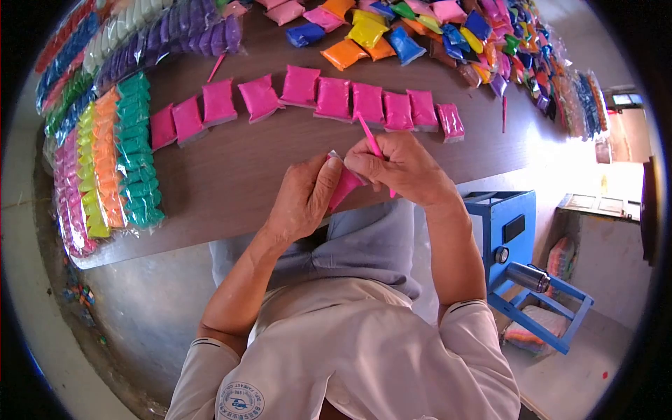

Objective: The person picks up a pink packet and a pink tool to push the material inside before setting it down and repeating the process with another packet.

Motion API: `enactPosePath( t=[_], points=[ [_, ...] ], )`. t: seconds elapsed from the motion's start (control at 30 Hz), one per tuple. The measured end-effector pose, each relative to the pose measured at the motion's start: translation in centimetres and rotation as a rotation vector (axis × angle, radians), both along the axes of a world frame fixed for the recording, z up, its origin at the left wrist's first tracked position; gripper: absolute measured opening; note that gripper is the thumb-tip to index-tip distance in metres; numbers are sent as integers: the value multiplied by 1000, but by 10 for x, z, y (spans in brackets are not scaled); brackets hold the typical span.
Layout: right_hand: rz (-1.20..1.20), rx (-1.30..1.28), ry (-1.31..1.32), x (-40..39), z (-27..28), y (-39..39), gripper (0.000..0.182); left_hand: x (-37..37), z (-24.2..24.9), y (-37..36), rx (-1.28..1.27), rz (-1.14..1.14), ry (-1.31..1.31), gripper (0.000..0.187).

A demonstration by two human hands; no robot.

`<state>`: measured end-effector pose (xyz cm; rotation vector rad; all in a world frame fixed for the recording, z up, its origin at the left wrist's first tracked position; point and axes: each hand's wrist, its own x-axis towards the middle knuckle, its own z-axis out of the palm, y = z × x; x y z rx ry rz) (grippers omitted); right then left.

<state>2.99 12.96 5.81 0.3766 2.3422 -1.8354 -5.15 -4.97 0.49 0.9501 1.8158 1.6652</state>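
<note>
My left hand (304,192) pinches a small pink packet (346,187) near the table's front edge, its thumb over the packet's upper corner. My right hand (402,168) is closed round a thin pink plastic stick (369,134) that slants up past the knuckles. The right thumb and forefinger also meet the packet's top edge, so both hands touch it. Part of the packet is hidden behind the fingers. Just beyond the hands, a curved row of several filled pink packets (332,98) lies on the brown table (231,168).
Bundled packets in green (138,157), orange (107,147) and purple (168,45) fill the table's left side. A loose heap of mixed-colour packets (476,35) covers the back right. A blue stool (514,217) with a metal flask (528,277) stands at the right.
</note>
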Motion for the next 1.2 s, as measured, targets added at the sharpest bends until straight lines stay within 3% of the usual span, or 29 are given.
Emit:
enactPosePath(
  t=[0.67,0.73,1.2],
  points=[
    [54,130,-68,-1,17,1,28,-1,-2,-1,-2,-23,26,40],
    [93,187,49,-1,18,2,27,0,-1,-1,0,-22,10,40],
    [73,285,44,2,22,-2,26,0,-2,0,-10,-35,-9,41]
  ],
)
